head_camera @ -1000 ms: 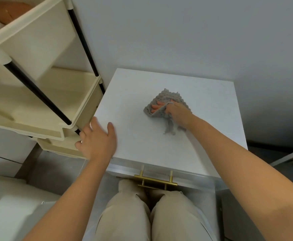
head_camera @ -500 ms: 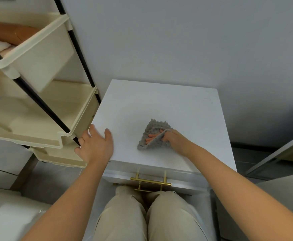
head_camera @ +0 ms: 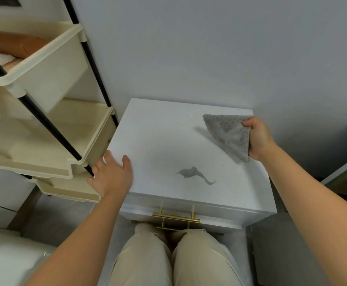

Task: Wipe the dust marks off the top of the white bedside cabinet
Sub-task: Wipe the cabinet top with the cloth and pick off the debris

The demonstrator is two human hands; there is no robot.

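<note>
The white bedside cabinet [head_camera: 164,137] stands against the wall in front of my knees. A grey smear of dust [head_camera: 195,174] lies on its top, near the front middle. My right hand [head_camera: 258,138] holds a grey knobbly cloth [head_camera: 229,134] lifted off the surface, over the cabinet's right side; the cloth hangs down and casts a shadow. My left hand [head_camera: 111,175] rests flat on the front left corner of the top, fingers apart, holding nothing.
A cream plastic rack [head_camera: 44,124] with black poles stands close against the cabinet's left side. The drawers below have gold handles [head_camera: 175,217]. The grey wall [head_camera: 209,48] is right behind. A dark piece of furniture [head_camera: 345,178] sits at the right.
My right hand has lifted the cloth off the top and moved it right and back, uncovering a grey smear where it was wiping. My left hand has stayed on the corner.
</note>
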